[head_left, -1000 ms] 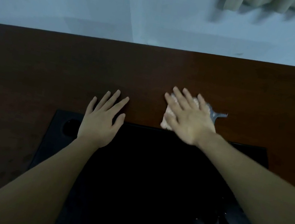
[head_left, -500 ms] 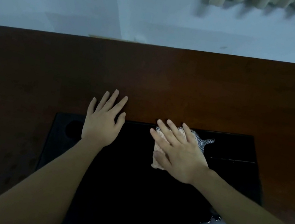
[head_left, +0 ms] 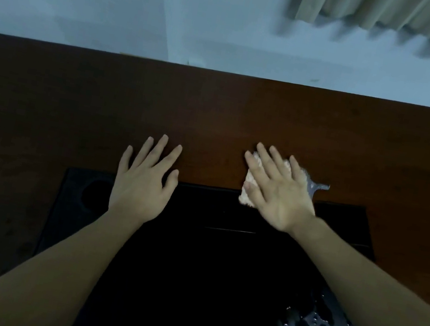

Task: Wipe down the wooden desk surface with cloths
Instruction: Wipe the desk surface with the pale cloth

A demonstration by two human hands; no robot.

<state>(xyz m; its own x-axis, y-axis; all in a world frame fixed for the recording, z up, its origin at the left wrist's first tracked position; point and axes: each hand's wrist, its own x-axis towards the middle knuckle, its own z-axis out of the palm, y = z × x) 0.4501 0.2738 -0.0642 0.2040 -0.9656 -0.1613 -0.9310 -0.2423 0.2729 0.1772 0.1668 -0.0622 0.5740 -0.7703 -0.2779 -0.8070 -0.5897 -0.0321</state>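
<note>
Fingers [head_left: 270, 167] straight, spread, pressing cloth [head_left: 250, 186] flat on desk [head_left: 76, 98]; right hand [head_left: 277, 194]. Left hand [head_left: 145, 176] flat, holding nothing.

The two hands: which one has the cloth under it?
The right hand presses flat on the pale cloth at the far edge of the black mat. The left hand lies bare, its fingers on the wooden desk.
</note>
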